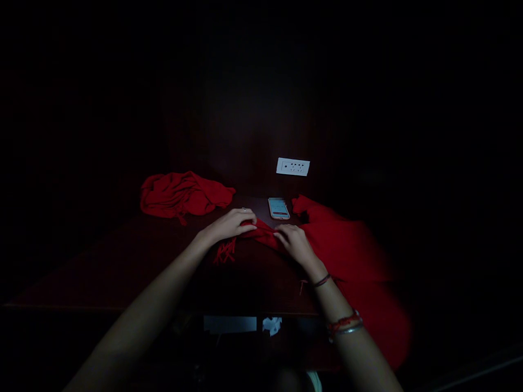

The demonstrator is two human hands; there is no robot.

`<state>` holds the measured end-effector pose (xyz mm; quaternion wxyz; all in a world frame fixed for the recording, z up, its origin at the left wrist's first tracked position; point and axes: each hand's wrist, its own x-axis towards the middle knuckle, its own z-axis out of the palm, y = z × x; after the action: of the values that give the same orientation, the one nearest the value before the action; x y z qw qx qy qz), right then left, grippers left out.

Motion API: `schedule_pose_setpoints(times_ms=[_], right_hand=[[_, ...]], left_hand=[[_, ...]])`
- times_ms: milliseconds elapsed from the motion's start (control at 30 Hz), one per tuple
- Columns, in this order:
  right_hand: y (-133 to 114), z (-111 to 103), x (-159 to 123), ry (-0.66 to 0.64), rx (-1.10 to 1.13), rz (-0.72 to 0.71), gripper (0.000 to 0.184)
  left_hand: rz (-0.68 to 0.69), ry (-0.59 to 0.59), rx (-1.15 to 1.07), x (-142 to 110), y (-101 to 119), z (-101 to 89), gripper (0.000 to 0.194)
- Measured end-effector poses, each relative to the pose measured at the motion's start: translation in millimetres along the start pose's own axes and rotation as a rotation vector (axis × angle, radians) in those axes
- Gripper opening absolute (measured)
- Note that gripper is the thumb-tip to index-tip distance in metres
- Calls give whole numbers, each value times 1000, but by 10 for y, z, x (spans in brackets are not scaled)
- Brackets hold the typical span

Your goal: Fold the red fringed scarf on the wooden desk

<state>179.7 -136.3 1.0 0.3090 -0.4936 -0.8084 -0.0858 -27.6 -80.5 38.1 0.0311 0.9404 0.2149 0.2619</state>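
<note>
A long red scarf (347, 239) with a fringed end spreads over the right side of the dark table (122, 272) and hangs past its front edge. My left hand (235, 223), with a ring on one finger, is closed on the scarf near the fringe, which dangles below it. Close by on the right, my right hand (295, 242) pinches the same cloth, with a short gathered stretch between the two hands. Bracelets circle my right wrist and forearm.
A second bundle of red cloth (183, 193) lies at the back left. A lit phone (279, 208) rests just beyond my hands. Behind it, a white socket plate (293, 166) is on the wall. Pale items, including a crumpled white one (272, 325), show under the table edge. The surroundings are very dark.
</note>
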Motion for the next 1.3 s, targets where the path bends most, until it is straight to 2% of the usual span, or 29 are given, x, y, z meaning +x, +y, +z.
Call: schedule_pose_setpoints(times_ms=[167,300,400,567,733,900,1067,1200,1300], right_hand=[[-106,-168,-154,-96,-131,-26,20],[-183,-203,-408,-233,-226,-23,20],[-210,-179,-576,-283,-238,-48,25],[-192,-209,-706,-250,-286,-29,35],[-137,-317,-819,-249,-370,-36,30],[-54,-392,-945,-266,-474,-66,16],[6,-383,-987,-229,-474,-68,20],[8,-374,-973,-187,-445,-52,22],[17,-402,-971,-185,-450,-79,24]], left_hand=[[-1,-14,139,-190,87,19,29],[109,-113,346,-441,45,100,28],[195,-171,447,-607,22,171,28],[191,-219,383,-727,22,237,24],[134,-193,311,-682,-83,212,22],[145,-134,408,-696,-202,247,25],[144,-86,470,-766,-182,233,27],[166,-127,316,-766,-113,220,15],[135,-218,115,-766,-66,234,10]])
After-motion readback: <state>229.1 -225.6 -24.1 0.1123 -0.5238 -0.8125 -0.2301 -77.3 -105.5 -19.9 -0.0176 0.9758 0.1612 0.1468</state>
